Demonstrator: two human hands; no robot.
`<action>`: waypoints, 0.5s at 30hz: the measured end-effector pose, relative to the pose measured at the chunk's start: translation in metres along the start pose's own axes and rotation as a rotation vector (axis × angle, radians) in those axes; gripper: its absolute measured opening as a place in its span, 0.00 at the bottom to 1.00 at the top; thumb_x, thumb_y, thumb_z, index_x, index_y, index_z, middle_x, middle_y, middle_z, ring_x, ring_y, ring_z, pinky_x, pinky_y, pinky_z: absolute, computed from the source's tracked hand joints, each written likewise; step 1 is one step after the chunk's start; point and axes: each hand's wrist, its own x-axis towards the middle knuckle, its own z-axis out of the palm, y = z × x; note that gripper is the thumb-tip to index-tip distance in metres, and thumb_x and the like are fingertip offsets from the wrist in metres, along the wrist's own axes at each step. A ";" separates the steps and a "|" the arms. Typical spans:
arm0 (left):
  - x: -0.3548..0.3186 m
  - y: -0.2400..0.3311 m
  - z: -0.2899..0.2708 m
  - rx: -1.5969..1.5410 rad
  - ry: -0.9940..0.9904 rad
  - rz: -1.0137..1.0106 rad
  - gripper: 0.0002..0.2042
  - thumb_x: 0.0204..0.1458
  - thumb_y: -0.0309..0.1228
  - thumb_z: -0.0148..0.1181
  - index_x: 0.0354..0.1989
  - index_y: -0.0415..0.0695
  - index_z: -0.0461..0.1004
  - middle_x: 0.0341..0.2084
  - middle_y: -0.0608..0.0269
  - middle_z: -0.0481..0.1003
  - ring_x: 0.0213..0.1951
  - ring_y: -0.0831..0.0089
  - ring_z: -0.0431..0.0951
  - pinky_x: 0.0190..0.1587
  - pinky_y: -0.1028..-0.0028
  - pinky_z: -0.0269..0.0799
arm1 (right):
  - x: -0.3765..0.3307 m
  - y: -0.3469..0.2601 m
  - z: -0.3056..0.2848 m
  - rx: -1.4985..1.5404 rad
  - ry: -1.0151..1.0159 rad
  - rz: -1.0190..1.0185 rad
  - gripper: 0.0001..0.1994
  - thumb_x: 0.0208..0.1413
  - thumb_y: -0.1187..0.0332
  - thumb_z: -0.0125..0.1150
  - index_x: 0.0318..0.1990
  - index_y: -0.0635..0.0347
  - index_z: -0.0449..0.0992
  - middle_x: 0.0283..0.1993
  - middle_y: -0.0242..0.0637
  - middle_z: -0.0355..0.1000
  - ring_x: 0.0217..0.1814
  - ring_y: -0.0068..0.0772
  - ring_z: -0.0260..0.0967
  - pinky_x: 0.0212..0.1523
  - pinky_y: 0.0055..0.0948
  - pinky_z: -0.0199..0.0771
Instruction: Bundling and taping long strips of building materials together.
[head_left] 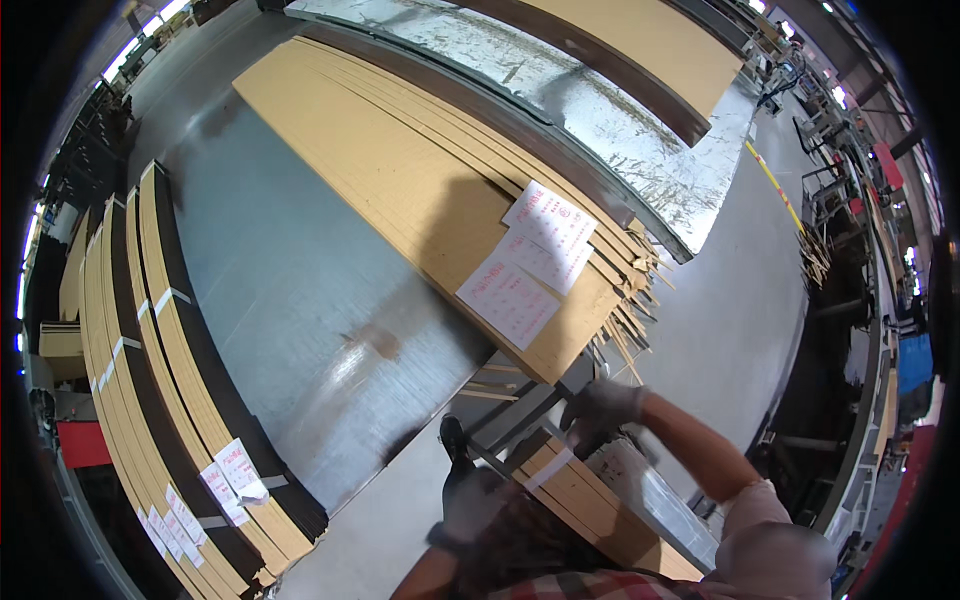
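My right hand, in a grey glove, is closed just below the near end of a long stack of tan boards. A white strap runs down and left from its fingers over a lower bundle of tan boards. My left hand, also gloved, is closed around a dark tool whose tip points up toward the metal table edge. Thin wooden strips stick out of the stack's end, just above my right hand. Three white paper sheets with red print lie on top of the stack.
The stack rests on a grey metal table. More strapped board bundles with paper labels stand at the left. A shiny metal sheet and another board stack lie beyond. Concrete floor and racks are at the right.
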 end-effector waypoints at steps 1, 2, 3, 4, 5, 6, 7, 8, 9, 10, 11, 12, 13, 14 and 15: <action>0.035 -0.006 0.037 -0.447 -0.026 -0.079 0.17 0.52 0.42 0.59 0.40 0.40 0.76 0.29 0.58 0.77 0.29 0.69 0.77 0.34 0.69 0.72 | 0.039 0.072 0.036 0.069 0.265 -0.679 0.20 0.41 0.60 0.68 0.43 0.58 0.78 0.31 0.38 0.76 0.29 0.35 0.76 0.36 0.33 0.76; 0.050 -0.010 0.062 -0.893 -0.027 -0.194 0.16 0.54 0.41 0.56 0.42 0.42 0.76 0.32 0.59 0.77 0.32 0.66 0.78 0.39 0.67 0.74 | 0.044 0.073 0.049 0.199 0.319 -0.632 0.18 0.41 0.63 0.69 0.41 0.60 0.78 0.30 0.38 0.76 0.30 0.35 0.75 0.35 0.33 0.75; 0.062 -0.017 0.070 -0.905 -0.084 -0.124 0.15 0.54 0.40 0.55 0.43 0.42 0.75 0.33 0.59 0.77 0.33 0.66 0.78 0.39 0.68 0.74 | 0.047 0.062 0.052 0.321 0.361 -0.595 0.17 0.40 0.66 0.69 0.39 0.62 0.77 0.30 0.39 0.75 0.30 0.34 0.75 0.35 0.33 0.75; 0.065 -0.025 0.078 -0.763 -0.154 -0.004 0.15 0.55 0.39 0.55 0.44 0.42 0.74 0.34 0.59 0.77 0.34 0.66 0.78 0.39 0.68 0.74 | 0.039 0.052 0.057 0.322 0.349 -0.596 0.17 0.40 0.66 0.69 0.39 0.62 0.77 0.30 0.39 0.75 0.30 0.34 0.75 0.35 0.33 0.75; 0.068 -0.030 0.081 -0.732 -0.179 0.028 0.15 0.55 0.38 0.54 0.46 0.42 0.74 0.35 0.59 0.77 0.34 0.67 0.78 0.40 0.68 0.74 | 0.021 0.033 0.058 0.319 0.594 -0.351 0.15 0.39 0.69 0.70 0.36 0.63 0.76 0.30 0.40 0.75 0.31 0.34 0.74 0.33 0.32 0.74; 0.062 -0.025 0.077 -0.754 -0.201 0.006 0.15 0.56 0.37 0.54 0.47 0.42 0.73 0.36 0.59 0.76 0.35 0.67 0.78 0.40 0.69 0.74 | 0.001 0.016 0.064 0.310 0.833 -0.092 0.14 0.38 0.71 0.70 0.33 0.63 0.74 0.31 0.41 0.74 0.32 0.35 0.74 0.32 0.32 0.73; 0.054 -0.010 0.070 -0.773 -0.236 -0.034 0.15 0.56 0.37 0.53 0.48 0.41 0.72 0.37 0.60 0.76 0.36 0.67 0.78 0.40 0.69 0.74 | -0.015 0.008 0.091 0.012 1.115 -0.182 0.16 0.37 0.71 0.71 0.34 0.63 0.69 0.30 0.41 0.72 0.31 0.37 0.73 0.30 0.32 0.71; 0.043 0.010 0.057 -0.761 -0.286 -0.086 0.15 0.57 0.36 0.53 0.49 0.41 0.71 0.38 0.60 0.76 0.37 0.67 0.78 0.40 0.70 0.74 | -0.021 -0.039 0.117 0.006 1.490 -0.263 0.21 0.36 0.70 0.72 0.37 0.62 0.66 0.35 0.47 0.70 0.32 0.43 0.71 0.31 0.37 0.70; 0.023 0.039 0.032 -0.744 -0.319 -0.175 0.15 0.57 0.35 0.52 0.50 0.41 0.71 0.39 0.60 0.76 0.37 0.67 0.78 0.41 0.70 0.75 | -0.032 -0.066 0.122 -0.013 1.318 -0.297 0.23 0.35 0.69 0.72 0.37 0.62 0.65 0.38 0.51 0.68 0.35 0.47 0.70 0.34 0.41 0.70; 0.007 0.068 0.008 -0.731 -0.357 -0.289 0.15 0.58 0.34 0.52 0.51 0.41 0.70 0.40 0.60 0.75 0.38 0.68 0.78 0.41 0.71 0.75 | -0.036 -0.077 0.126 -0.037 1.156 -0.317 0.24 0.35 0.68 0.72 0.38 0.62 0.64 0.42 0.55 0.67 0.38 0.50 0.68 0.36 0.44 0.69; -0.009 0.096 -0.013 -0.724 -0.384 -0.389 0.15 0.58 0.34 0.51 0.52 0.41 0.69 0.41 0.60 0.75 0.39 0.68 0.78 0.41 0.71 0.75 | -0.034 -0.075 0.136 -0.046 1.178 -0.310 0.24 0.35 0.68 0.72 0.38 0.62 0.64 0.42 0.55 0.67 0.38 0.50 0.68 0.36 0.44 0.69; -0.017 0.085 -0.018 -0.714 -0.382 -0.374 0.15 0.58 0.34 0.51 0.52 0.41 0.69 0.41 0.60 0.75 0.39 0.68 0.78 0.41 0.71 0.75 | -0.026 -0.071 0.148 -0.072 1.221 -0.250 0.25 0.34 0.65 0.73 0.37 0.62 0.63 0.45 0.58 0.64 0.41 0.54 0.67 0.39 0.47 0.68; -0.030 0.056 -0.020 -0.577 -0.332 -0.169 0.14 0.58 0.31 0.51 0.51 0.39 0.69 0.41 0.59 0.75 0.39 0.68 0.77 0.41 0.73 0.74 | -0.018 -0.066 0.155 -0.093 1.265 -0.186 0.26 0.34 0.63 0.74 0.36 0.61 0.63 0.49 0.61 0.62 0.44 0.57 0.65 0.41 0.49 0.67; -0.043 0.023 -0.026 -0.433 -0.284 0.030 0.13 0.59 0.29 0.51 0.50 0.38 0.70 0.41 0.58 0.75 0.38 0.68 0.77 0.41 0.75 0.74 | -0.013 -0.066 0.159 -0.189 1.366 -0.194 0.30 0.33 0.61 0.75 0.41 0.63 0.64 0.50 0.61 0.62 0.46 0.57 0.64 0.42 0.49 0.67; -0.057 0.057 -0.038 -0.284 -0.238 0.214 0.12 0.59 0.27 0.51 0.48 0.36 0.70 0.41 0.57 0.75 0.38 0.69 0.77 0.41 0.77 0.73 | -0.024 -0.073 0.162 -0.172 1.377 -0.191 0.30 0.33 0.61 0.75 0.41 0.63 0.64 0.50 0.61 0.62 0.46 0.57 0.64 0.42 0.49 0.67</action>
